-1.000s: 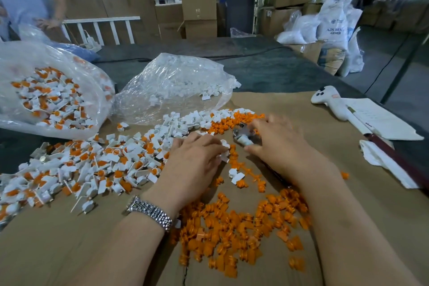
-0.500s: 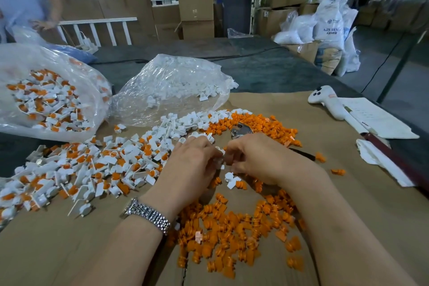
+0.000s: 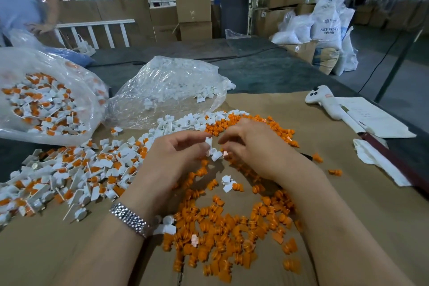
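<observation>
— Watch the join. You have the white housing (image 3: 212,152) raised just above the cardboard sheet (image 3: 290,109), between both sets of fingertips. The orange insert (image 3: 224,153) meets it at an angle I can't read. If you press while it's cocked, I'd expect it to jam or skid off.

— And if it skids, you'll likely lose it. Right below your hands lie the loose orange inserts (image 3: 222,234), and one more would vanish among them. The housing could go the same way, into the assembled pieces (image 3: 76,169) at your left, and pass as finished with nothing in it.

— Now your grip. Your left hand (image 3: 176,158) is curled, with thumb and forefinger pinching the housing near its upper edge. The other fingers are folded loosely beneath, holding nothing that I can see.

— Your right hand (image 3: 250,146) is closed tighter, fingertips bunched on the insert, which barely shows past them. That's little purchase, so a hurried squeeze could shoot it out sideways.

— Line it up square before you push.
</observation>
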`<action>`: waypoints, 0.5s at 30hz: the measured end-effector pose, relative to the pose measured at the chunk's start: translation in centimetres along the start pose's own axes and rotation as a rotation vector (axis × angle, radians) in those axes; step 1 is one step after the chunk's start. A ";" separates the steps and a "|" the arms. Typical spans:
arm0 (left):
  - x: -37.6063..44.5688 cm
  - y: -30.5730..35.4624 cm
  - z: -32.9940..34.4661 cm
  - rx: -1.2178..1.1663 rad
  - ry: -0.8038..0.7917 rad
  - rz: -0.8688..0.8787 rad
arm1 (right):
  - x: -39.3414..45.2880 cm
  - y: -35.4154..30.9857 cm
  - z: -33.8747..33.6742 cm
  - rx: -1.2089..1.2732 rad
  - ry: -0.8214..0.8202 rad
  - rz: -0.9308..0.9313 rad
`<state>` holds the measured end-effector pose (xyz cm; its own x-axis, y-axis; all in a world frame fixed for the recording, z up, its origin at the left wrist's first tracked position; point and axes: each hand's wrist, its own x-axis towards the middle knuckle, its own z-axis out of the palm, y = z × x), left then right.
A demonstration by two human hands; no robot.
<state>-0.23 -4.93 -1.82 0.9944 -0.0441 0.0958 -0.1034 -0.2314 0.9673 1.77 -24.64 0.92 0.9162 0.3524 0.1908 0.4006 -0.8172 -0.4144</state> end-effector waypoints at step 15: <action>0.3 -0.3 -1.0 -0.521 -0.128 0.022 | -1.1 -1.3 -1.4 0.919 0.144 -0.063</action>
<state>0.11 -3.92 -1.84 0.9783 -0.1694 0.1194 -0.0678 0.2829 0.9567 0.19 -24.63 2.44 0.9071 0.2735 0.3200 0.3566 -0.0950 -0.9294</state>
